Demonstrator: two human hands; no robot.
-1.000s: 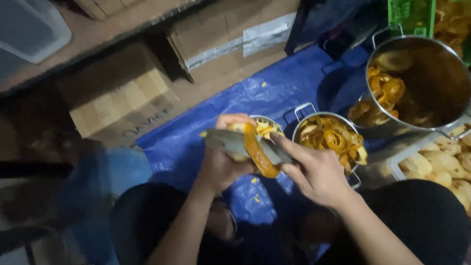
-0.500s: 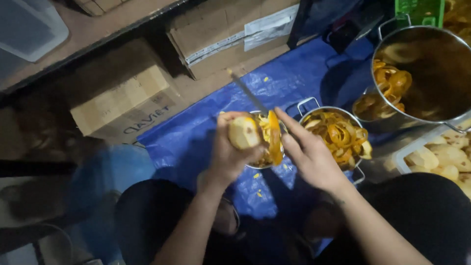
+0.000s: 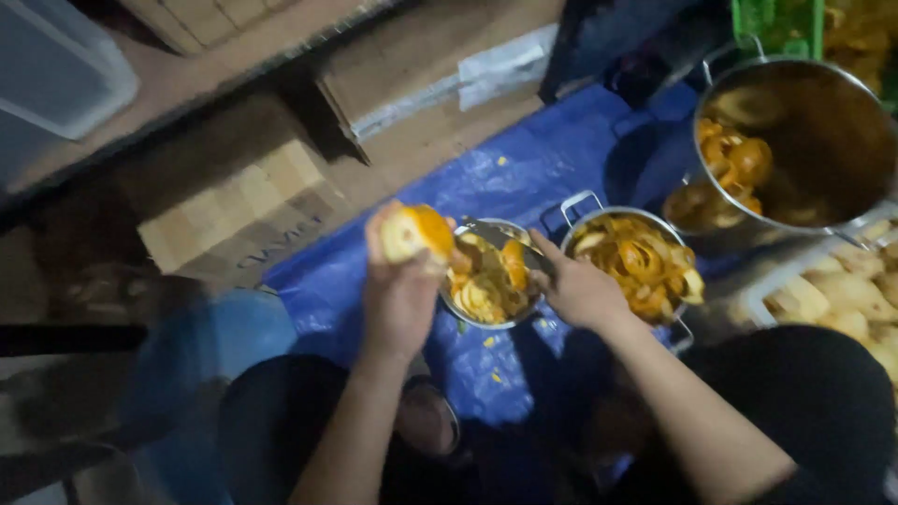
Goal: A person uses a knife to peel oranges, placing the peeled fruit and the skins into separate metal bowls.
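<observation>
The fingers [image 3: 391, 251] of the left hand [image 3: 400, 297] are closed around a half-peeled orange fruit [image 3: 412, 234], held up just over a small metal bowl [image 3: 488, 281]. A knife [image 3: 500, 236] is gripped in the right hand [image 3: 580, 292], its blade lying over that bowl. The peeling step seems to be in hand; the blade would need to be brought back to the fruit where skin remains. A big steel pot [image 3: 804, 140] at the upper right holds peel, a mid-sized pot [image 3: 636, 257] beside the bowl is heaped with peel, and a tray of pale peeled pieces [image 3: 842, 299] sits at the right. Everything stands on a blue tarp [image 3: 524, 168] spread over the floor, with cardboard boxes [image 3: 234, 201] behind. The room is dim.
</observation>
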